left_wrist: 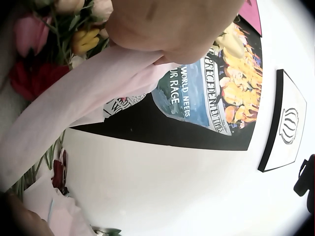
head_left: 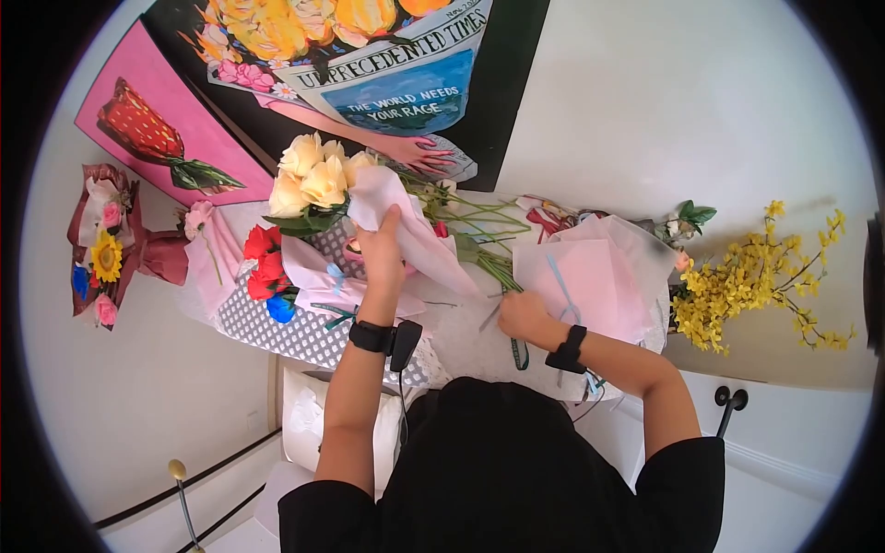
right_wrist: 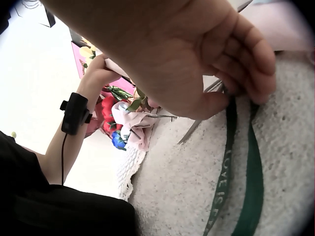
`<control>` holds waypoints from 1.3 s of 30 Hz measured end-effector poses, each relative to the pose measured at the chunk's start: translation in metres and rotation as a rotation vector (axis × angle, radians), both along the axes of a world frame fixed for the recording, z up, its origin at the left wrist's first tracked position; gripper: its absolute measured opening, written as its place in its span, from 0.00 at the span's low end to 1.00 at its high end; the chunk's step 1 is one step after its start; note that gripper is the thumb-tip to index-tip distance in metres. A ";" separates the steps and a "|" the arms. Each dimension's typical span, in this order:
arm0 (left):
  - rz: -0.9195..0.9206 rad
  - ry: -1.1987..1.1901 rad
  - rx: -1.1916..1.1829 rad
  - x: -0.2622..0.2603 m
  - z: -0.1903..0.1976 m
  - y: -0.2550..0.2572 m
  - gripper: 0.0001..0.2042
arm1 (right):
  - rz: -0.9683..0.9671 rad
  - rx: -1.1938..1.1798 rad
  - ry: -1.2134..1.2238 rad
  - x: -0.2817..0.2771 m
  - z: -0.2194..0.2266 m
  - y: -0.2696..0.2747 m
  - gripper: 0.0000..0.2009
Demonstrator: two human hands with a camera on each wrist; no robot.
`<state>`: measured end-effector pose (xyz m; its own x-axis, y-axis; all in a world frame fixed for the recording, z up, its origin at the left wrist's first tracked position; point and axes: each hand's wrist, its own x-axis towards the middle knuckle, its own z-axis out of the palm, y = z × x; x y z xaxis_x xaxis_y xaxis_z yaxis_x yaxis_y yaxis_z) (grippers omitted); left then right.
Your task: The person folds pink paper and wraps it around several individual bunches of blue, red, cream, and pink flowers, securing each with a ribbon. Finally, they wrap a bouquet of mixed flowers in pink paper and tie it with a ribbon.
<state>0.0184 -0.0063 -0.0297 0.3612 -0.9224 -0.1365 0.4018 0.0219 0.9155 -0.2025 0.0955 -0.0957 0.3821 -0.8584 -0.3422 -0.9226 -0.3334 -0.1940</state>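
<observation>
My left hand [head_left: 381,253] grips the edge of a sheet of pink wrapping paper [head_left: 424,240], raised beside a bunch of cream roses [head_left: 323,180]. In the left wrist view, the paper [left_wrist: 83,88] slants down from the fingers past a red flower [left_wrist: 37,81] and a pink tulip [left_wrist: 32,34]. Low over the table, my right hand [head_left: 527,318] has its fingers curled by the green stems [head_left: 493,265]. Two lengths of dark green printed ribbon [right_wrist: 253,177] run out from those fingers. A thin grey strip [right_wrist: 194,130] lies beside the thumb.
Another pink-wrapped bundle [head_left: 590,281] lies right of the right hand, with yellow blossom branches [head_left: 747,281] beyond. Red roses [head_left: 265,263] and a blue flower [head_left: 280,308] rest on the patterned cloth [head_left: 267,318] at left. A large painting [head_left: 396,92] stands behind the table.
</observation>
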 end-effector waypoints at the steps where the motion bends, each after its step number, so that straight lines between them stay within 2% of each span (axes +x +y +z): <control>1: -0.003 0.000 0.000 0.000 0.000 0.000 0.22 | 0.014 -0.004 -0.001 0.000 0.001 0.000 0.08; 6: 0.006 0.065 0.021 -0.005 0.003 0.004 0.22 | 0.004 -0.035 0.005 0.000 -0.004 0.003 0.07; 12: -0.017 -0.007 0.043 -0.001 -0.026 -0.004 0.22 | 0.046 -0.067 -0.044 -0.004 -0.022 0.007 0.08; 15: -0.038 0.016 0.016 -0.006 -0.012 0.002 0.22 | 0.009 -0.039 -0.023 -0.005 -0.007 0.001 0.07; 18: -0.060 -0.008 0.015 0.000 -0.016 -0.005 0.23 | -0.030 0.002 -0.060 -0.017 0.017 -0.011 0.07; 20: -0.111 0.058 -0.037 -0.003 -0.002 -0.001 0.23 | -0.188 0.419 -0.481 -0.033 0.036 -0.029 0.06; 21: -0.166 0.123 -0.088 -0.005 0.007 0.003 0.23 | -0.186 0.419 -0.480 -0.043 0.041 -0.039 0.06; 22: -0.166 0.123 -0.088 -0.007 0.013 0.007 0.23 | -0.250 0.537 -0.746 -0.053 0.044 -0.048 0.06; 23: -0.259 0.167 -0.058 -0.010 0.019 0.013 0.23 | -0.312 0.650 -1.013 -0.058 0.051 -0.054 0.05; 24: -0.352 0.211 -0.033 -0.013 0.024 0.016 0.23 | -0.310 0.643 -1.014 -0.060 0.057 -0.059 0.05; 25: -0.354 0.210 -0.040 -0.017 0.028 0.018 0.23 | -0.246 0.603 -1.173 -0.061 0.069 -0.062 0.04; 26: -0.533 0.236 -0.065 -0.022 0.032 0.021 0.23 | -0.179 0.559 -1.331 -0.062 0.080 -0.066 0.03; 27: -0.712 0.261 -0.090 -0.026 0.035 0.021 0.23 | -0.113 0.646 -1.388 -0.063 0.087 -0.071 0.02; 28: -0.713 0.258 -0.095 -0.029 0.039 0.021 0.23 | -0.108 0.642 -1.389 -0.061 0.096 -0.073 0.02; 30: -0.964 0.275 -0.074 -0.036 0.044 0.019 0.23 | -0.071 0.757 -1.449 -0.052 0.113 -0.075 0.02; 32: -0.964 0.263 -0.081 -0.045 0.046 0.017 0.23 | -0.058 0.824 -1.458 -0.043 0.124 -0.077 0.02; 34: -1.090 0.367 -0.074 -0.051 0.053 0.016 0.23 | -0.050 0.892 -1.466 -0.040 0.118 -0.079 0.02; 36: -1.027 0.289 -0.056 -0.050 0.056 0.018 0.22 | -0.159 0.855 -1.433 -0.040 0.094 -0.084 0.04; 37: -0.960 0.215 -0.040 -0.050 0.058 0.019 0.22 | -0.159 0.855 -1.436 -0.037 0.098 -0.082 0.04; 39: -0.916 0.158 -0.043 -0.046 0.063 0.019 0.22 | -0.356 0.933 -1.607 -0.029 0.115 -0.076 0.06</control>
